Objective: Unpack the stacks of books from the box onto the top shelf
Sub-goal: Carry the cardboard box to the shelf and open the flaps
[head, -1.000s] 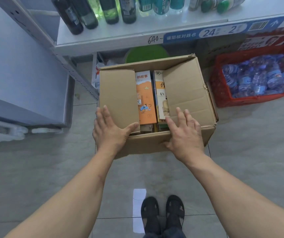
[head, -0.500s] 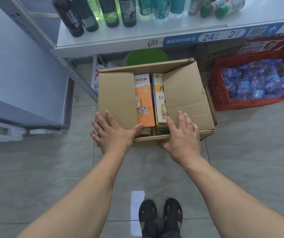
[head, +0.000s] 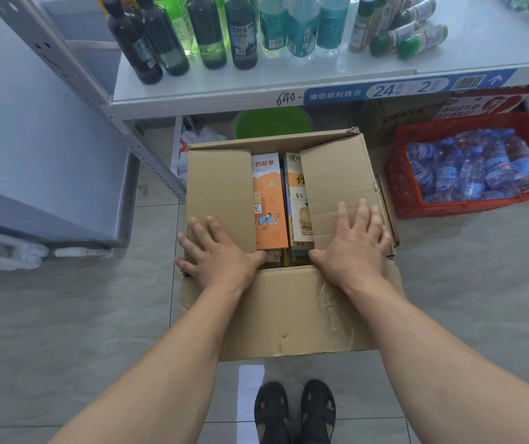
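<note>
Grey tiled floor (head: 64,331), with a cardboard box (head: 288,315) sitting on it just in front of a white shelf (head: 224,94) crowded with bottles (head: 212,33). Red crate (head: 397,174) of water bottles to the right of the box, green bucket (head: 272,121) tucked under the shelf behind it.

Barely started, judging by the contents: books (head: 269,200) packed inside, two covers showing through the gap between the side flaps, an orange one on the left and a yellow one (head: 295,193) just beside it on the right. Nothing lifted out yet. Near flap already folded down toward the feet; left and right flaps half closed over the stacks. Top shelf out of view, so no telling how much room waits there.

Left hand (head: 221,251) flat on the left flap, fingers (head: 199,232) spread and straight, thumb hooked at the flap's inner edge. Right hand (head: 352,245) flat on the right flap in mirror pose, thumb likewise at the edge. Neither clenched, neither gripping a book; only pressing cardboard. Probably about to spread both flaps outward, then every stack left to carry up.
</note>
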